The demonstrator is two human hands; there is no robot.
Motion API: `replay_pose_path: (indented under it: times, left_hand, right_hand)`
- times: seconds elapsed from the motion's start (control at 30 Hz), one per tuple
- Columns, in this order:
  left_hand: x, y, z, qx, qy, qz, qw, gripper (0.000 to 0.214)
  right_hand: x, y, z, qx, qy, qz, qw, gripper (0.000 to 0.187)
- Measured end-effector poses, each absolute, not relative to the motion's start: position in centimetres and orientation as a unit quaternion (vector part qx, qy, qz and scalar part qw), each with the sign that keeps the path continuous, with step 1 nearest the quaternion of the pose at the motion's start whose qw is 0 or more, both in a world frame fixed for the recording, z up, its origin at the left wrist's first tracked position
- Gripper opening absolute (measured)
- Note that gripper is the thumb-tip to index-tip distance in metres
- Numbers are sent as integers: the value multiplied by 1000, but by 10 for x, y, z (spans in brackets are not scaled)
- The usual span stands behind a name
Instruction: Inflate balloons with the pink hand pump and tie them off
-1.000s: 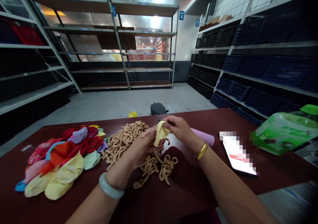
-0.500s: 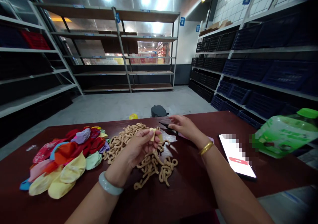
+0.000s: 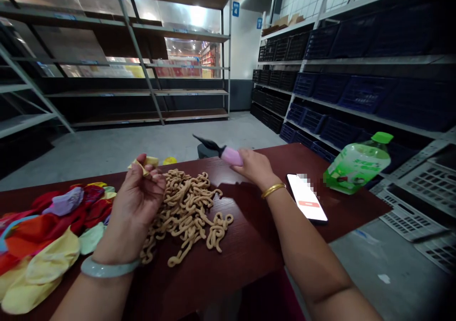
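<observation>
In the head view, my left hand (image 3: pixel 140 193) is raised at the left of the tan heap, fingers pinched on a pale yellow cloth piece (image 3: pixel 151 161). My right hand (image 3: pixel 254 168) grips a tool with a pink handle (image 3: pixel 232 155) and a black, tapering, slightly curved end (image 3: pixel 208 143) that points to the left. It is held above the far edge of the table; its exact kind is unclear. Between my hands lies a heap of tan, rope-like curled pieces (image 3: pixel 188 193). Left of my left hand spreads a pile of coloured cloth pieces (image 3: pixel 67 200), red, orange, yellow, mauve and mint.
On the dark red table (image 3: pixel 249 235) a phone (image 3: pixel 308 200) with a lit screen lies right of my right forearm. A green bottle (image 3: pixel 359 164) stands behind it. Shelves with dark crates (image 3: pixel 370 90) line the right; grey plastic crates (image 3: pixel 427 188) are near the floor.
My right hand has picked the pink-handled tool up from the table and raised it. The left hand has moved left with the yellow cloth. The view has turned right.
</observation>
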State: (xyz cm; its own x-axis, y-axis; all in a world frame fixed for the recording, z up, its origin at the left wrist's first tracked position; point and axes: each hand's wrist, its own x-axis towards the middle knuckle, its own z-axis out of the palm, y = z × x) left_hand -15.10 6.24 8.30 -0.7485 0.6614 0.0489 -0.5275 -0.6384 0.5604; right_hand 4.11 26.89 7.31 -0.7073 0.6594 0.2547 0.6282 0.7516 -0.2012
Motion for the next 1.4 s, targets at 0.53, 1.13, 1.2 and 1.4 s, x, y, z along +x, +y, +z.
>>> replay_pose_path:
  times: [0.53, 1.13, 1.2, 1.4]
  left_hand:
    - [-171, 58, 76, 42, 220, 945, 237, 18]
    - [-175, 59, 72, 50, 240, 945, 215, 14]
    - [-173, 62, 69, 74, 260, 939, 212, 14]
    - [-158, 67, 61, 136, 311, 915, 216, 20]
  right_hand:
    - [5, 194, 45, -123, -969, 109, 183, 57]
    - [6, 198, 45, -126, -973, 104, 166, 59]
    - [6, 197, 46, -131, -973, 102, 160, 57]
    - [6, 196, 50, -130, -972, 101, 165, 52]
